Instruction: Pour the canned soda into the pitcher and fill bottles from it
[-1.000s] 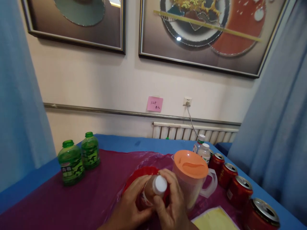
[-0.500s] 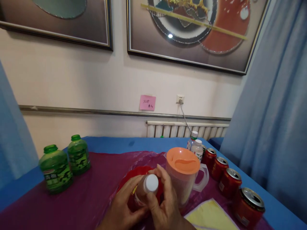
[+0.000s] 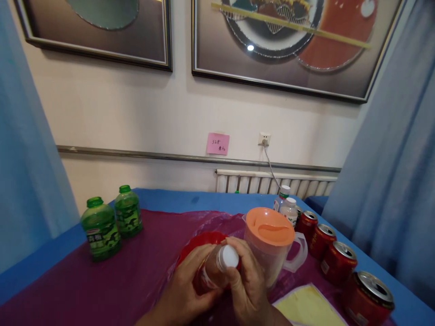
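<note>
A small clear bottle [image 3: 214, 270] with a white cap [image 3: 230, 256] is tilted between my hands at the lower middle. My left hand [image 3: 190, 285] wraps round the bottle's body from the left. At the cap and neck, the fingers and thumb of my right hand [image 3: 247, 280] are closed. Behind and beneath them a red bowl [image 3: 204, 238] shows in part. Just right of my right hand stands a clear pitcher [image 3: 267, 258] with an orange lid [image 3: 270, 226]. A yellow cloth [image 3: 309, 306] lies to the right, partly out of view.
Two green bottles [image 3: 102, 232] stand at the left on purple sheeting [image 3: 84, 290]. Several red cans [image 3: 339, 262] line the right side, with two small white-capped bottles [image 3: 288, 210] behind. A blue cloth [image 3: 170, 202] covers the table; curtains hang at both sides.
The view has shifted slightly, so the scene sits further right. Both hands still hold the bottle, which now leans a little more to the right.
</note>
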Motion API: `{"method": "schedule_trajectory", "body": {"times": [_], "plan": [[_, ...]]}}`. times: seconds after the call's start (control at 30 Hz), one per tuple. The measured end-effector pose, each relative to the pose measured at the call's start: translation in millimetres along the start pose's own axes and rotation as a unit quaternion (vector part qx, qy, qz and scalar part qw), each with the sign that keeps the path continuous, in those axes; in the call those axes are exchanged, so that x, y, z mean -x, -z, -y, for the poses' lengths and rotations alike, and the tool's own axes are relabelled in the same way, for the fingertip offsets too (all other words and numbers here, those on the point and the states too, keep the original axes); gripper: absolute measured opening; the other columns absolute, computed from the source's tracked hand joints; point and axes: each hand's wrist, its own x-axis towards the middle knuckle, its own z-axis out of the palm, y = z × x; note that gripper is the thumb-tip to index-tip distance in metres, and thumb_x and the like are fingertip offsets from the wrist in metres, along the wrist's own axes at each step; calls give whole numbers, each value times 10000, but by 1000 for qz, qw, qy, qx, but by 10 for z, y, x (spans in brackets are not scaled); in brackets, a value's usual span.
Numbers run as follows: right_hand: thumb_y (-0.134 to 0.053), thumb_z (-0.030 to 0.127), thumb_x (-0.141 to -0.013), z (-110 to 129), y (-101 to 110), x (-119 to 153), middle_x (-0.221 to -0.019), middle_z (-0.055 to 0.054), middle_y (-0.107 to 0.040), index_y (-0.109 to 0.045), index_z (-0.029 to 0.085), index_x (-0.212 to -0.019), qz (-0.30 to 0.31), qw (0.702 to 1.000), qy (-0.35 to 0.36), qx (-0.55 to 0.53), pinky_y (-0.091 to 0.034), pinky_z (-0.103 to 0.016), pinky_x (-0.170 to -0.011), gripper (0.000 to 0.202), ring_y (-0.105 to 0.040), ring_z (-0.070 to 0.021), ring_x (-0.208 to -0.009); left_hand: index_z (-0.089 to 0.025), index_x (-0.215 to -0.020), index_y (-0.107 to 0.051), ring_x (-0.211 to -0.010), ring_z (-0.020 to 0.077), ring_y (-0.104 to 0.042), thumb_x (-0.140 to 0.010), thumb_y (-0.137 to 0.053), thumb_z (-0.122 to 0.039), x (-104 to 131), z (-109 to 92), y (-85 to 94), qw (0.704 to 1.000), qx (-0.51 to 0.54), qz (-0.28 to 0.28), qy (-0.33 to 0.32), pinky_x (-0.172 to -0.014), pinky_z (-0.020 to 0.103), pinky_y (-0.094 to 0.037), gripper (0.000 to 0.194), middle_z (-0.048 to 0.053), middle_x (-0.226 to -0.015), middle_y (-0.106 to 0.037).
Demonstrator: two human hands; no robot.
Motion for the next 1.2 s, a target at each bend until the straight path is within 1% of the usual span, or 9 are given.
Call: {"method": "schedule_trajectory", "body": {"times": [0.17,0.37,0.53,0.6,0.83,0.97,1.07,1.13,1.2], "plan": [[-508,458,-1032,-53,-20,57,-1271,-138,-678,-516,231,-1395,-44,998,-34,-10,-574,-453,-977,428,-668,-281,-1175,-304,-1367,-560,-1197,284,-682,-742,-801,-329,18,18,-17,1000,2,1,7,-1030,406,-572,671,84,-1321,-695],[-585,423,-997,-54,-23,42,-1194,-92,-709,-577,254,-1337,-29,999,-21,17,-605,-395,-915,379,-705,-253,-1084,-292,-1347,-581,-1176,298,-686,-738,-822,-437,6,26,-7,1000,1,3,9,-1003,402,-583,671,94,-1284,-708],[-555,384,-1012,-13,-21,56,-1258,-111,-689,-550,252,-1396,-26,999,-29,30,-587,-419,-955,406,-687,-264,-1134,-300,-1352,-551,-1182,283,-677,-746,-814,-383,21,32,-9,1000,-8,4,2,-1017,398,-572,665,88,-1296,-693],[-564,384,-1005,-24,-27,69,-1252,-112,-686,-560,247,-1377,-24,999,-35,27,-576,-423,-967,396,-681,-265,-1138,-304,-1355,-542,-1177,274,-679,-747,-820,-378,26,27,-9,1000,-5,5,-4,-1016,385,-570,673,81,-1297,-691],[-751,435,-864,-163,-93,98,-1176,-103,-692,-595,229,-1217,-54,995,-76,-46,-585,-388,-894,438,-697,-264,-1059,-307,-1337,-547,-1168,258,-686,-754,-807,-341,10,-33,-15,1000,-1,5,-6,-994,350,-577,639,64,-1285,-703],[-785,472,-823,-185,-114,88,-1123,-91,-693,-591,229,-1161,-70,991,-82,-73,-578,-375,-875,460,-697,-255,-1017,-297,-1321,-557,-1162,266,-688,-764,-798,-362,-5,-70,-7,1000,-1,13,-2,-971,354,-587,610,71,-1281,-704],[-747,528,-852,-153,-91,88,-1161,-99,-686,-571,238,-1240,-48,992,-73,-85,-584,-390,-894,515,-694,-267,-1051,-299,-1322,-553,-1156,259,-688,-769,-791,-339,-6,-87,5,1000,0,18,1,-967,350,-587,604,63,-1268,-706],[-678,550,-905,-104,-71,103,-1237,-117,-672,-532,241,-1358,-25,995,-66,-74,-579,-414,-936,567,-679,-287,-1123,-300,-1332,-549,-1155,256,-688,-774,-774,-311,-4,-85,7,1000,2,16,3,-970,351,-585,601,61,-1266,-705],[-581,534,-973,-40,-60,124,-1320,-133,-650,-475,237,-1464,-19,996,-74,-51,-554,-437,-996,584,-648,-300,-1203,-296,-1347,-545,-1157,262,-687,-773,-771,-304,2,-70,1,1000,2,14,9,-975,362,-584,617,68,-1282,-697]]}}
